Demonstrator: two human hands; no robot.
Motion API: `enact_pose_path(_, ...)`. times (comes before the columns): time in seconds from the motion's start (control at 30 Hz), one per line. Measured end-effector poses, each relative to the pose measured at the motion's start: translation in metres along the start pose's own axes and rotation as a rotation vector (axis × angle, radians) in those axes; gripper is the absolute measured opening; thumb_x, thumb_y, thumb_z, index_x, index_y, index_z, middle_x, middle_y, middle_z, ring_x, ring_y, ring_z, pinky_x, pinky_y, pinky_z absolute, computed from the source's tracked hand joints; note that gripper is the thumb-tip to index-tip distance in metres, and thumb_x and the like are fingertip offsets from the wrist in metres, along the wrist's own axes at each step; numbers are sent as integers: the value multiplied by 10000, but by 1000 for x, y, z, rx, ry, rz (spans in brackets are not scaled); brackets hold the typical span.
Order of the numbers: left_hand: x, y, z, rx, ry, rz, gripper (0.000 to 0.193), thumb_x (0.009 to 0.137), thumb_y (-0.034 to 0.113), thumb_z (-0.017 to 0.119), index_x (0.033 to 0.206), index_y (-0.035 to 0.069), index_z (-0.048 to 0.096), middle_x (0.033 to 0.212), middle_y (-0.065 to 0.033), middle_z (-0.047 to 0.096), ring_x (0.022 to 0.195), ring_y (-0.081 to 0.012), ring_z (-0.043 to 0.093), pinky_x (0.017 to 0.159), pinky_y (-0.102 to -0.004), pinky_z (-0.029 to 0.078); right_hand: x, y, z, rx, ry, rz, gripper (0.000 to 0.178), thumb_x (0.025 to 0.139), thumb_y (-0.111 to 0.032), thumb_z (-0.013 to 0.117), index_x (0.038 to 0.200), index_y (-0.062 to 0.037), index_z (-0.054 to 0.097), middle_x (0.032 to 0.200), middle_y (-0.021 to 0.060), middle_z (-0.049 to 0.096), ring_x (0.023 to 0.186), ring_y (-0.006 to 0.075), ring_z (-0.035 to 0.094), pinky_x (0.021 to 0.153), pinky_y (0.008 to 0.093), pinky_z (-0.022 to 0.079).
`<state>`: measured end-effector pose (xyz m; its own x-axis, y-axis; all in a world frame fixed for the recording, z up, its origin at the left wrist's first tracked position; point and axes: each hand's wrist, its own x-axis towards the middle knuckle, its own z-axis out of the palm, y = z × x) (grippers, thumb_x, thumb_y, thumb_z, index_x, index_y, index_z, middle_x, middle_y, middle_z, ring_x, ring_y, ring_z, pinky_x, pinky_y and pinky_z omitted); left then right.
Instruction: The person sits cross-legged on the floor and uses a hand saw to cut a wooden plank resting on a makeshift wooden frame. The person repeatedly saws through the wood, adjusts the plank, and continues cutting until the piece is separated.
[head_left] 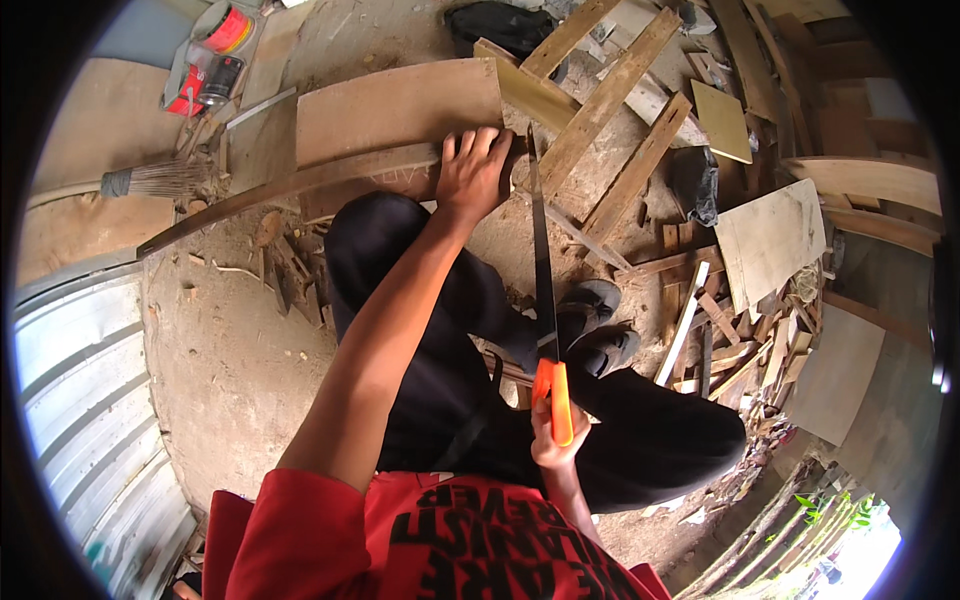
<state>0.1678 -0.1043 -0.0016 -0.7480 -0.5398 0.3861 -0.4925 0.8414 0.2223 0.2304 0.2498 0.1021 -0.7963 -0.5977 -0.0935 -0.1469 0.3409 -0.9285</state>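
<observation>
A long, narrow wooden plank [310,180] lies across a brown board-sided block [400,105] in front of me. My left hand [474,178] presses down near the plank's right end, its fingers curled over the far edge. In my right hand [558,440] is a handsaw [543,260], held by its orange handle. The dark blade points away from me, its far part right beside the plank's right end. Whether the teeth touch the wood, I cannot tell.
Several nailed wooden slats [610,90] lie ahead to the right. Wood scraps [735,345] and a pale panel [770,240] are piled at the right. A twig broom [150,180] and red tins [222,28] stand at the left, above corrugated metal sheeting [100,370]. My sandalled feet [605,350] are beside the blade.
</observation>
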Motion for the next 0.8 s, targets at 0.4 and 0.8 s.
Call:
enact_pose_path(0.4, 4, 0, 0, -102, 33, -24, 295, 894, 211, 637, 1185, 156, 630, 1045, -56, 562, 1025, -251, 552, 970, -474, 391, 103, 4, 44, -5, -41, -127, 125, 900, -83, 614, 888, 40, 629, 701, 73, 619, 616, 124, 576, 565, 278, 459)
enact_pose_path(0.8, 11, 7, 2, -59, 65, -5, 273, 874, 212, 646, 1141, 163, 664, 1027, -50, 558, 1024, -254, 548, 947, -441, 383, 175, -24, 69, 134, 16, -109, 206, 922, -104, 658, 773, 16, 581, 571, 25, 517, 538, 79, 451, 480, 297, 391)
